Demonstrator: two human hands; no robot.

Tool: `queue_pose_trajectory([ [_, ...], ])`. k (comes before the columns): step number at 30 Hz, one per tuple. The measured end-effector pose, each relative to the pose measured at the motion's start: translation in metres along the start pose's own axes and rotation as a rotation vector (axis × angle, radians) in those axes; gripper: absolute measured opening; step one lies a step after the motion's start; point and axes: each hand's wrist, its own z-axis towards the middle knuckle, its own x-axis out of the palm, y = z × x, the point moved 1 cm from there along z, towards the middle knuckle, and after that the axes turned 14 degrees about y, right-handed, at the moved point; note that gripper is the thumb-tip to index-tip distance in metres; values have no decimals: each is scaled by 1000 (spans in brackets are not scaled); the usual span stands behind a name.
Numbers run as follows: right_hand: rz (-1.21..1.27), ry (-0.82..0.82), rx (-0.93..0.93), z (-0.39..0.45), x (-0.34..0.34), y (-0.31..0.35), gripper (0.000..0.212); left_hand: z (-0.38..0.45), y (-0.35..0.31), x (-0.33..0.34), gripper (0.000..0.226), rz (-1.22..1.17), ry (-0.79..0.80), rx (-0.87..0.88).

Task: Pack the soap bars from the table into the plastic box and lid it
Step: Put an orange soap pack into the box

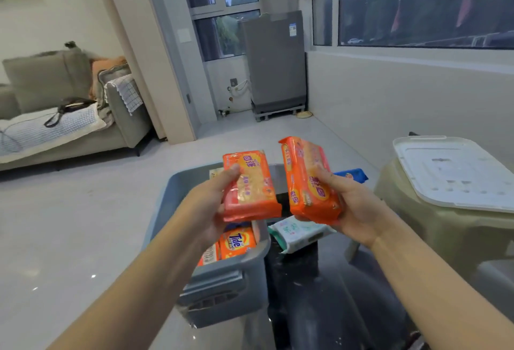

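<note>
Forearms are reaching out as we are holding two soap packs: left hand [214, 205] gripping one [250, 185] directly over the box [222, 280], right hand [353, 210] gripping another [308, 180] beside it, over the counter [319, 294], long axes running away from us.

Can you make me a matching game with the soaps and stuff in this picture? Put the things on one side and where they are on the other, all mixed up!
Things:
1. Tide soap pack
2. white-and-green soap pack
3. white lid
4. blue soap pack

Places:
A. on the beige stool at the right
B. inside the grey plastic box
C. on the dark table, just below the right hand
D. on the table's far side, peeking out behind the right hand

Pairs: 1-B, 2-C, 3-A, 4-D
</note>
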Motion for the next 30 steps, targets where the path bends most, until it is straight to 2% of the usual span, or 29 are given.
queue_pose_trajectory([
  [3, -39, -86, 18, 17, 7, -11, 42, 3, -1, -26, 21, 34, -78, -78],
  [7, -82, -102, 55, 39, 13, -25, 30, 5, 10, -49, 14, 107, -124, -214],
  [12, -104, -107, 104, 54, 18, -38, 32, 9, 19, -63, 10, 258, -62, -376],
  [16, -92, -124, 96, 56, 17, -40, 28, 12, 26, -63, 9, 239, -5, -515],
  [23, -97, -129, 84, 56, 15, -41, 30, 24, 41, -64, 23, 244, 57, -600],
  [26, -107, -128, 83, 57, 15, -40, 29, 26, 46, -68, 22, 426, 8, -636],
  [30, -159, -142, 70, 56, 16, -41, 24, 27, 46, -72, 37, 667, -13, -570],
])
